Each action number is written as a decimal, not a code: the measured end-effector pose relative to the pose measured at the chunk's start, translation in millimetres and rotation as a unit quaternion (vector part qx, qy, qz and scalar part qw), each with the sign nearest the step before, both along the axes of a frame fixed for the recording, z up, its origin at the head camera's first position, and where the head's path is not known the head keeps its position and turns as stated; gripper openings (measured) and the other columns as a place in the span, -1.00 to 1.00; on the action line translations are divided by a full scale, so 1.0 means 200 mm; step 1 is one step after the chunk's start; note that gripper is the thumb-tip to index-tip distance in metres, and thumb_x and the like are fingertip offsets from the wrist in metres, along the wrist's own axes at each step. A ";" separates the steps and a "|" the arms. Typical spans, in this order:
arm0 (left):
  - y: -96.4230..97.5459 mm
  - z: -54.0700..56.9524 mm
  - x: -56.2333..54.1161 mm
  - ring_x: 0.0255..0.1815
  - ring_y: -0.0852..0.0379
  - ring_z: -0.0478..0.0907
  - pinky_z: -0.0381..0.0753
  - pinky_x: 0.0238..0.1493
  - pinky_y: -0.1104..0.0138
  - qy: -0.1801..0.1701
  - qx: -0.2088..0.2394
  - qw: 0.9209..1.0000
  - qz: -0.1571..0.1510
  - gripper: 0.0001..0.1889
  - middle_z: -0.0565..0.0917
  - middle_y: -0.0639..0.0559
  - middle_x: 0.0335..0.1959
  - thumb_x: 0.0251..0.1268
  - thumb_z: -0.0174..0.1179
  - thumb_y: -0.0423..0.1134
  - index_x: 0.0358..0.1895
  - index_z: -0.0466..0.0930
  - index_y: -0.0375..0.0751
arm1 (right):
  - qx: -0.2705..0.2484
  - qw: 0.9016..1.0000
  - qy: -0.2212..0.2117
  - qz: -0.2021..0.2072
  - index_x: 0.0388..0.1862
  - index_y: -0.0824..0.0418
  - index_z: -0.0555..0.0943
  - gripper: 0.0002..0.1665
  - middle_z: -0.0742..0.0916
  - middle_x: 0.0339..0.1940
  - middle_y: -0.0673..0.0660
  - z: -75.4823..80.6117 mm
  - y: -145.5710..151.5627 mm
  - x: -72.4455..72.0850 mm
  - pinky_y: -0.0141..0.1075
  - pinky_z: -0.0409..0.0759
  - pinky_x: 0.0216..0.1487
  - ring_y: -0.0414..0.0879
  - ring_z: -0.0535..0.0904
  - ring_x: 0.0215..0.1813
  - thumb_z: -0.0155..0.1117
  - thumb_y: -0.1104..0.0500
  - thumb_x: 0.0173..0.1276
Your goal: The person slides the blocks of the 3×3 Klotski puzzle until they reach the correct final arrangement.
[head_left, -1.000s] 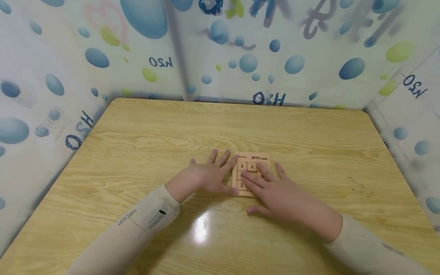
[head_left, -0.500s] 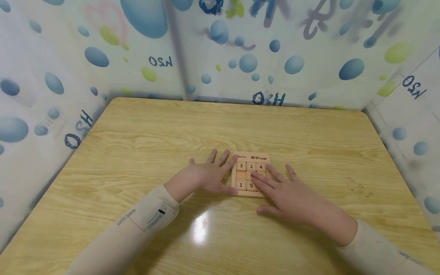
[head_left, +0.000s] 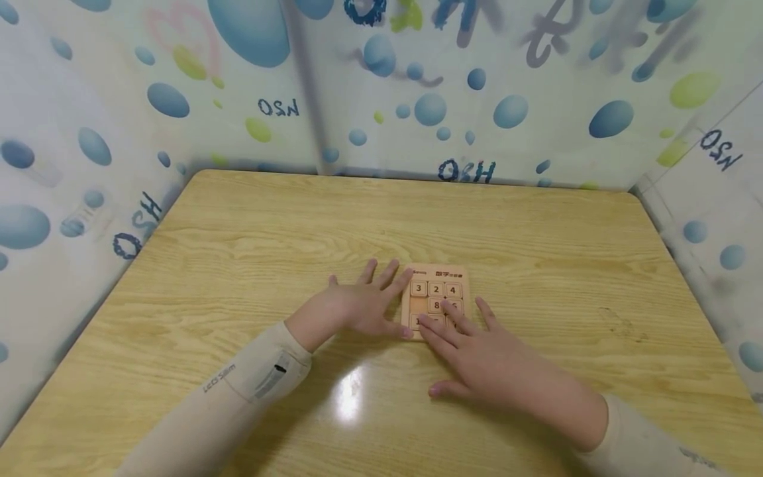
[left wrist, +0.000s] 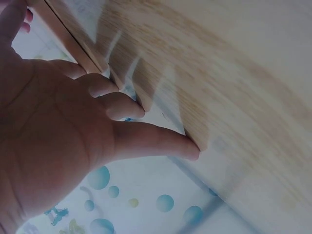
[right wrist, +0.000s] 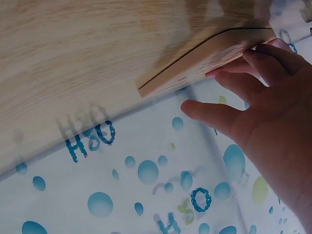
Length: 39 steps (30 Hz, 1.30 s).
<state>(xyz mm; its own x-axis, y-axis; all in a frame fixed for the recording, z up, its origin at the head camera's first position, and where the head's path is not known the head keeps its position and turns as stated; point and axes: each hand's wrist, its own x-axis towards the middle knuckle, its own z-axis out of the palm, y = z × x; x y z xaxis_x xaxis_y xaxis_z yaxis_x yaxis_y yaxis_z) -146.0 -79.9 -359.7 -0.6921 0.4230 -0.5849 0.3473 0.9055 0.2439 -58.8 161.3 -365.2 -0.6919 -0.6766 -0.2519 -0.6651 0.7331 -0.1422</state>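
Observation:
A wooden number sliding puzzle (head_left: pixel 429 273) lies flat on the table. Tiles 3, 2 and 4 fill its top row; an empty slot is at the left of the middle row, with the 8 tile (head_left: pixel 436 305) beside it. My left hand (head_left: pixel 363 308) is spread at the puzzle's left edge, its index finger and thumb touching the frame. Over the lower part reaches my right hand (head_left: pixel 495 358), fingers extended. One fingertip is on the 1 tile (head_left: pixel 416 322) at bottom left. The rest of the bottom row is mostly covered by the fingers. The right wrist view shows the puzzle edge-on (right wrist: pixel 204 61).
The wood-grain table (head_left: pixel 286 225) extends around the puzzle on all sides. Behind it and at both sides stand white walls (head_left: pixel 393 86) with blue and green dots. A bright light reflection (head_left: pixel 348 394) shows on the tabletop near the front.
The 8 tile slid right from the left of the middle row, leaving that slot empty. My right hand moved right, then back left and down to the 1 tile. My left hand stayed put.

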 end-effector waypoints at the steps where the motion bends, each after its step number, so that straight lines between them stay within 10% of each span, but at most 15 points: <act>1: 0.00 0.00 0.00 0.80 -0.18 -0.58 -0.29 0.46 -0.71 0.001 0.000 1.000 0.000 0.17 -0.51 0.17 0.79 0.33 0.11 0.59 0.74 -0.50 0.40 | -0.001 1.000 0.001 -0.001 0.75 0.05 0.21 0.06 0.23 0.80 -0.04 0.00 0.00 0.00 0.56 -0.01 0.64 0.21 0.04 0.81 0.00 -0.54 0.52; 23: 0.00 0.01 0.01 0.80 -0.19 -0.57 -0.29 0.47 -0.70 0.001 -0.004 1.000 -0.002 0.16 -0.51 0.17 0.78 0.35 0.11 0.57 0.74 -0.49 0.39 | 0.011 1.000 -0.003 -0.028 0.77 0.04 0.15 0.08 0.17 0.82 -0.02 -0.02 0.00 -0.10 0.57 -0.11 0.66 0.22 0.00 0.82 0.06 -0.52 0.51; 39: 0.00 0.00 0.00 0.79 -0.20 -0.59 -0.35 0.46 -0.69 -0.002 -0.001 1.000 0.000 0.18 -0.53 0.17 0.77 0.33 0.12 0.57 0.73 -0.52 0.40 | 0.012 0.999 -0.001 -0.038 0.75 0.01 0.22 0.06 0.23 0.80 -0.08 0.00 0.12 0.02 0.58 -0.08 0.64 0.20 0.04 0.81 0.06 -0.54 0.49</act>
